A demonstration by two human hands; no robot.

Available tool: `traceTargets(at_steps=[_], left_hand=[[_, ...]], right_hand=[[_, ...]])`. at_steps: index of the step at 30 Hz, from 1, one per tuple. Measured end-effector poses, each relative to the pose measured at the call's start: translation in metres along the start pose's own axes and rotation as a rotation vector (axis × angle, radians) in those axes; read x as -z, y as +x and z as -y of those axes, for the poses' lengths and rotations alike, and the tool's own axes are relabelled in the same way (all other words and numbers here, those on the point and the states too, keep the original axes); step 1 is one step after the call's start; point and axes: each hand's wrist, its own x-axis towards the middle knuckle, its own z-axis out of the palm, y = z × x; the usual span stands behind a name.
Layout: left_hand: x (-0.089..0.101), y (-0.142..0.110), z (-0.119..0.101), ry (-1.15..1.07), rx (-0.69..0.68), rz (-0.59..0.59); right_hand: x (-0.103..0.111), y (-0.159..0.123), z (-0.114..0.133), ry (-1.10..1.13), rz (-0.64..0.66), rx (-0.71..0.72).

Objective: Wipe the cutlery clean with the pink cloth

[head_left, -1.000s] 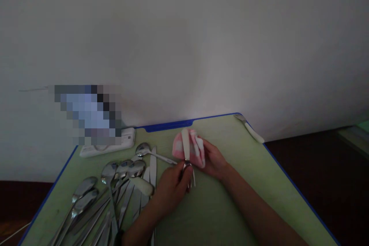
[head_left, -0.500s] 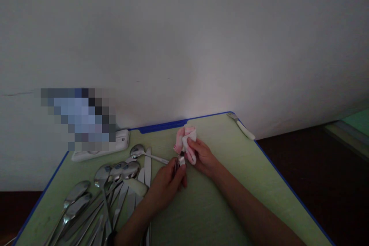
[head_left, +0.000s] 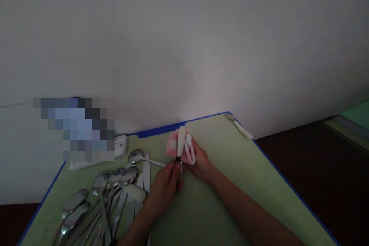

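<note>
Near the middle of the table, my left hand (head_left: 165,186) is closed on the metal end of a white-handled spoon (head_left: 181,142). Its handle points up and away from me; the fingers hide most of the bowl. My right hand (head_left: 200,161) is closed on a pink and white cloth (head_left: 172,144), which is folded open behind and on both sides of the handle. Whether the cloth presses on the handle I cannot tell.
Left of my left arm lies a pile of metal spoons (head_left: 100,182) and knives (head_left: 146,173). A white-handled fork (head_left: 242,128) rests at the table's far right corner. A white holder (head_left: 121,146) with a blurred screen (head_left: 75,123) stands at the back left, near the wall (head_left: 184,46).
The spoon's white handle has come into view, uncovered from the cloth. The cloth has opened out around it, and my left hand has shifted slightly down and left.
</note>
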Motion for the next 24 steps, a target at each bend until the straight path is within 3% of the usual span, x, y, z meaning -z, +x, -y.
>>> traceTargets(at_steps=[3,5,17,24], left_hand=[[-0.002,-0.001,-0.003,-0.009,0.007,-0.044],[-0.003,-0.003,-0.004,-0.008,-0.002,-0.041],[-0.010,-0.015,-0.008,0.016,-0.074,-0.012],[-0.010,-0.015,-0.007,-0.010,-0.127,-0.023]], right_hand=[[-0.002,-0.006,0.005,-0.008,0.163,-0.010],[-0.002,-0.011,0.005,-0.050,0.205,-0.010],[-0.003,-0.020,-0.004,-0.167,-0.026,0.152],[-0.003,-0.020,-0.009,-0.154,-0.122,0.135]])
